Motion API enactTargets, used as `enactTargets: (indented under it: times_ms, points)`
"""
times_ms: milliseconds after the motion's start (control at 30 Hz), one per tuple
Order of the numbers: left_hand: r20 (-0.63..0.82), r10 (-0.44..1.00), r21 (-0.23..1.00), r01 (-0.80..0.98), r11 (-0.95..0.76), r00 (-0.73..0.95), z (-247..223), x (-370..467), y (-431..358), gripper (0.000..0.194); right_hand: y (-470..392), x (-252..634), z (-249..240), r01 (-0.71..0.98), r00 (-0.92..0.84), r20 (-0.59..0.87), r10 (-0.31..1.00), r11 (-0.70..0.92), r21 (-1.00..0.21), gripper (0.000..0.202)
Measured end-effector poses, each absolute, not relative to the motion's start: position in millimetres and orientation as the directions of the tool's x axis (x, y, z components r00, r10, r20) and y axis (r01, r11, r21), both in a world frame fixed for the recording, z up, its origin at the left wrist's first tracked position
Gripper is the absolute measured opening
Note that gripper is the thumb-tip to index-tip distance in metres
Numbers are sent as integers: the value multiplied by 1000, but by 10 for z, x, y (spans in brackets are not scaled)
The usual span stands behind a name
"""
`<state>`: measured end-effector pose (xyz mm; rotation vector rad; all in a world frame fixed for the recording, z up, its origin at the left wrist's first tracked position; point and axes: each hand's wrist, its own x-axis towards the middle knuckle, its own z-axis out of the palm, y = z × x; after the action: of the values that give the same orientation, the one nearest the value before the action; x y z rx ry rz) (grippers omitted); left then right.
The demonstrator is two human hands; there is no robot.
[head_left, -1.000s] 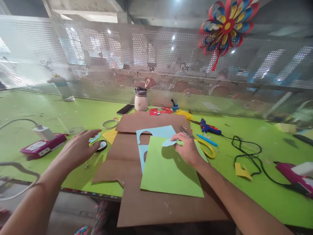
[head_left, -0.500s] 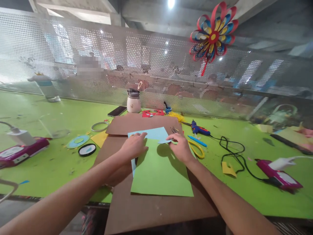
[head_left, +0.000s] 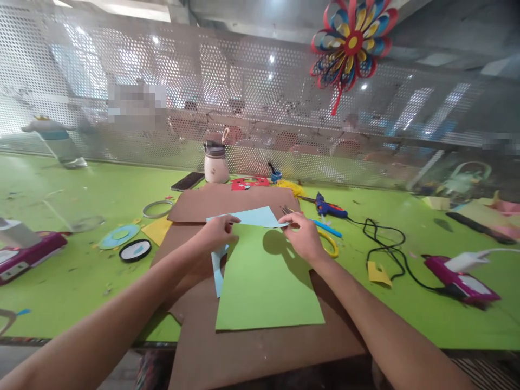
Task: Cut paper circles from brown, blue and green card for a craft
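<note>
A sheet of green paper lies over light blue paper on brown cardboard. My left hand is closed at the green sheet's upper left corner, thumb and fingers pinching its edge. At the upper right corner, my right hand pinches a thin light blue piece of paper; I cannot tell whether it grips the green sheet too. Scissors with yellow handles lie partly hidden behind the right hand, with thin pointed tips showing beyond its fingers.
A glue gun and a blue pen lie to the right, near a cable and a purple power strip. On the left are a black-rimmed disc, a blue paper ring and another power strip. A bottle stands behind.
My left hand has gone from lying spread on the papers to pinching at the green sheet's corner. My right hand has brought the light blue piece up to the green sheet's top edge.
</note>
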<state>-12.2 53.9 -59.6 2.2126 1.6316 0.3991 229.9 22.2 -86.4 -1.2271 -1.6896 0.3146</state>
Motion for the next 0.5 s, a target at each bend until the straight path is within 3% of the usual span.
enactTargets:
  times_ms: [67, 267, 500]
  points:
    - [10, 958, 435, 861, -263, 288, -506, -225, 564, 46, 235, 2301, -882, 564, 0, 527, 850, 435, -701, 5]
    - [144, 987, 287, 952, -109, 70, -395, -545, 715, 52, 199, 2204, -936, 556, -46, 471, 881, 414, -721, 7]
    - [127, 987, 185, 976, -118, 95, -561, -453, 723, 31, 118, 2125, -945, 556, -80, 479, 874, 438, -706, 6]
